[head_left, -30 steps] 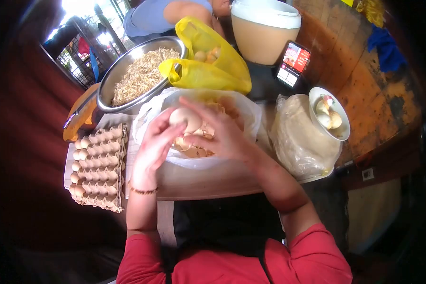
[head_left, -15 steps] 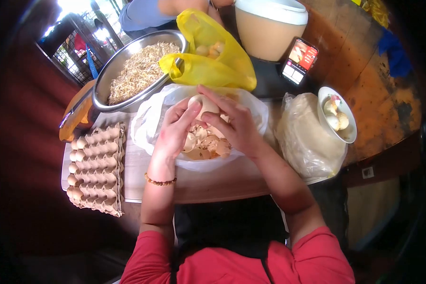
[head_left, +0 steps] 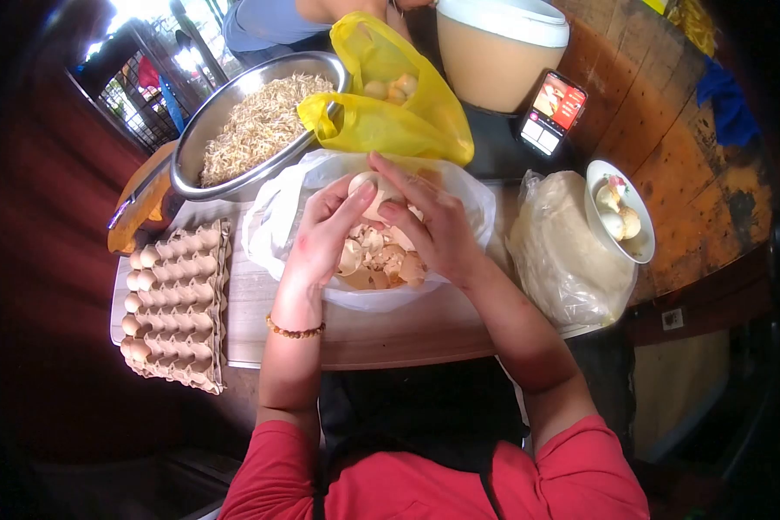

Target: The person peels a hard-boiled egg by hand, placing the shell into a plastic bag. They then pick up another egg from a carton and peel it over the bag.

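Both my hands cup one pale egg (head_left: 368, 184) above a white plastic bag (head_left: 269, 208). My left hand (head_left: 328, 230) grips it from the left, its thumb pressed along the shell. From the right, my right hand (head_left: 438, 224) closes round it, index finger reaching over the top and thumb near the lower side. Broken eggshells (head_left: 386, 260) fill the open bag beneath. A yellow plastic bag (head_left: 425, 121) holding several eggs (head_left: 399, 88) lies just beyond.
At left sits a cardboard egg tray (head_left: 186, 303) with several eggs along one side. Behind it is a steel basin (head_left: 182, 165) of bean sprouts (head_left: 260, 126). Rightward are a filled clear bag (head_left: 559, 247), a bowl (head_left: 611, 247) with eggs, a phone (head_left: 550, 113) and a large tub (head_left: 494, 69). Another person (head_left: 269, 26) sits opposite.
My right thumb has shifted a little across the egg, and both hands remain closed round it. The whole view has tilted slightly; the other things stay in place.
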{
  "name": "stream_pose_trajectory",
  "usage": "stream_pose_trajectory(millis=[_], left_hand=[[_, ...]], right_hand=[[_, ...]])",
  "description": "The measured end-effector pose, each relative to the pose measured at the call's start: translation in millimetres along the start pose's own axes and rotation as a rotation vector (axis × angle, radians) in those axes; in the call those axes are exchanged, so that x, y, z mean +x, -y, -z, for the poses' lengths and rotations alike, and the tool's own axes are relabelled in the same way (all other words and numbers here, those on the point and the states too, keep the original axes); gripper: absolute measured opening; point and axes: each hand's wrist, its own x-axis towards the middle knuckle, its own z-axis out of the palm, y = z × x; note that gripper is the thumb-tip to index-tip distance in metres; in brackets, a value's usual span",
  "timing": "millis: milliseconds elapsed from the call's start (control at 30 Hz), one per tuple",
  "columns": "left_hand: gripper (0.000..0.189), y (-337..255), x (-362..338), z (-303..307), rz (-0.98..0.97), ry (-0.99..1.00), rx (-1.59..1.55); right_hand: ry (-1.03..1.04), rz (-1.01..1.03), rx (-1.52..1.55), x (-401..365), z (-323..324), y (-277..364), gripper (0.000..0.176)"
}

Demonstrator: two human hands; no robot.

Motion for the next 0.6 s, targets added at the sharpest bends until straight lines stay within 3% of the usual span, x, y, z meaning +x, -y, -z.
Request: stream_pose_trajectory(millis=[300,467,600], left_hand=[[0.029,-2.8,-1.2,3.0,0.028,-0.055,0.027],[0.027,-2.4,0.5,3.3,0.019,-0.073,-0.049],[0.028,-0.3,0.7,5.6,0.048,-0.068,-0.044]], right_hand=[[-0.075,-0.077,-0.022,0.7,1.1,6.0,0.032],[-0.144,0.118,-0.195,2.0,-0.7,2.3,0.032],[-0.168,0.155,-0.246,0.7,-3.1,0.6,0.033]])
